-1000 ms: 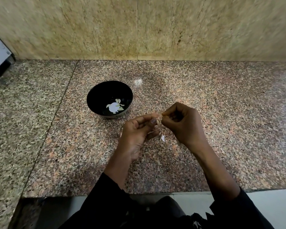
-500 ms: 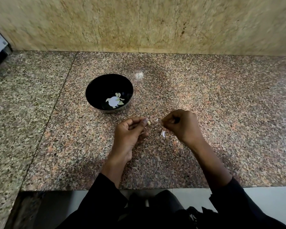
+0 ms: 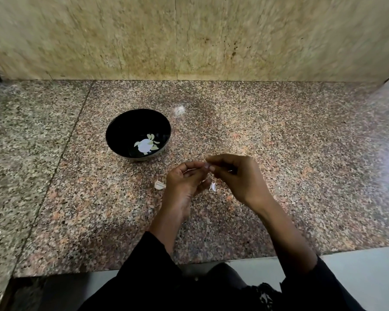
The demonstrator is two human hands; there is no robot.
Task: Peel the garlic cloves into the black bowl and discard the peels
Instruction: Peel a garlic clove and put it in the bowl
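Counter: a speckled granite slab (image 3: pixel 279 176), pink, grey and black grains, polished enough to throw a pale sheen at its right end; a straight seam runs down it well to the left of the hands.
Wall: mottled beige-yellow stone panels (image 3: pixel 189 37) standing behind the counter, with a thin vertical joint above the hands.
Floor: a pale strip (image 3: pixel 357 261) shows below the counter's front edge, beside the right forearm.
Left hand: the left hand (image 3: pixel 184 182) is palm-up over the counter, fingers curled inward, thumb and forefinger tips meeting those of the other hand.
Right hand: the right hand (image 3: pixel 238 176) is turned knuckles-up, fingers bent, its fingertips pinched against the left's.
Garlic clove: whatever is pinched between the fingertips is too small and blurred to make out.
Black bowl: the black bowl (image 3: pixel 112 135), round, glossy and deep, sits on the granite up and to the left of the left hand, apart from it.
Bowl contents: several pale, curved peeled cloves (image 3: pixel 152 139) lie at the bottom around a white round patch.
Peels: one papery white scrap (image 3: pixel 159 185) lies just left of the left hand; another (image 3: pixel 213 186) rests on the counter under the gap between both hands.
Sleeves: black fabric (image 3: pixel 153 261) covers both forearms near the bottom edge.
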